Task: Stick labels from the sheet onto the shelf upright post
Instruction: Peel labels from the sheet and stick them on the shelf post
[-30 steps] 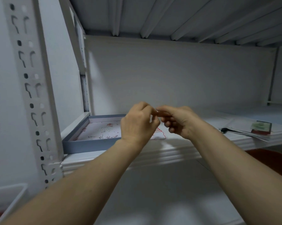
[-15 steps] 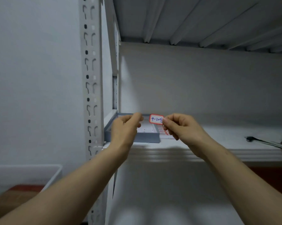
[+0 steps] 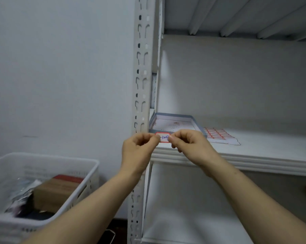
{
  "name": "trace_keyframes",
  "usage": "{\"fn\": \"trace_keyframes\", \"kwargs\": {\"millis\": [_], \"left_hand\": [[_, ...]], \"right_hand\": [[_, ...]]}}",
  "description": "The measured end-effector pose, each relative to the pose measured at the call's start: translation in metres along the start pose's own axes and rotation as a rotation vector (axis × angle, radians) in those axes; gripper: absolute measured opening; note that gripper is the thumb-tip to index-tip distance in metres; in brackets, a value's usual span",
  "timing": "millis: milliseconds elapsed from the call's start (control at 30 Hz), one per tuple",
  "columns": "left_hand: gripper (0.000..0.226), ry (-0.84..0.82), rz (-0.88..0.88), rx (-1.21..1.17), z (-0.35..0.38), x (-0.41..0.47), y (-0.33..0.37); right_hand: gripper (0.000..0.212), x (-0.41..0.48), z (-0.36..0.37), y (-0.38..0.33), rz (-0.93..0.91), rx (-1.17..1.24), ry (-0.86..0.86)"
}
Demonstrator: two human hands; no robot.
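Observation:
A small white label (image 3: 163, 137) with a red border and blue handwriting is stretched between my two hands. My left hand (image 3: 139, 150) pinches its left end, and my right hand (image 3: 189, 143) pinches its right end. The label hangs just right of the white slotted upright post (image 3: 142, 71), at the height of the shelf board's front edge. The label sheet (image 3: 217, 135), with rows of red-bordered labels, lies flat on the shelf to the right of my hands.
A shallow grey-blue tray (image 3: 173, 120) sits on the shelf board (image 3: 254, 155) behind my hands, against the post. A white plastic basket (image 3: 43, 173) with a cardboard box and dark items stands at lower left. A lower shelf runs underneath.
My view has swung left, so the post now stands mid-frame. My left hand has taken the label's left end, and both hands have carried the label toward the post.

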State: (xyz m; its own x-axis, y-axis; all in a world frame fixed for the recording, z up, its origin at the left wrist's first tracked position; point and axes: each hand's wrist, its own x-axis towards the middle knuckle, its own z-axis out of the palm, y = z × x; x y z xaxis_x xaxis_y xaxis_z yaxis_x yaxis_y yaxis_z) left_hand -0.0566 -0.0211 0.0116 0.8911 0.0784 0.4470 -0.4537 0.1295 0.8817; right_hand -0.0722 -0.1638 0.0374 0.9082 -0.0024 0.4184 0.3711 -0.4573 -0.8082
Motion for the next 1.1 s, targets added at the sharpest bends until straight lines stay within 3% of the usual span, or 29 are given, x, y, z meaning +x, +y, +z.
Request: {"fn": "trace_keyframes", "kwargs": {"millis": [133, 467, 633, 733, 1100], "left_hand": [[0.02, 0.046, -0.012, 0.038, -0.015, 0.001, -0.013], [0.013, 0.109, -0.072, 0.193, -0.046, 0.012, -0.036], [0.023, 0.187, -0.014, 0.161, -0.049, 0.023, -0.036], [0.045, 0.214, 0.003, 0.185, -0.051, 0.029, -0.041], [0.048, 0.139, -0.065, 0.103, -0.05, 0.043, -0.044]], "right_hand": [[0.01, 0.0, 0.019, 0.005, 0.028, 0.033, -0.029], [0.016, 0.013, 0.063, 0.018, 0.092, -0.038, 0.073], [0.019, 0.025, 0.074, 0.018, 0.069, -0.097, 0.181], [0.016, 0.032, 0.077, 0.019, 0.05, -0.091, 0.187], [0.014, 0.044, 0.079, 0.02, 0.038, -0.134, 0.194]]}}
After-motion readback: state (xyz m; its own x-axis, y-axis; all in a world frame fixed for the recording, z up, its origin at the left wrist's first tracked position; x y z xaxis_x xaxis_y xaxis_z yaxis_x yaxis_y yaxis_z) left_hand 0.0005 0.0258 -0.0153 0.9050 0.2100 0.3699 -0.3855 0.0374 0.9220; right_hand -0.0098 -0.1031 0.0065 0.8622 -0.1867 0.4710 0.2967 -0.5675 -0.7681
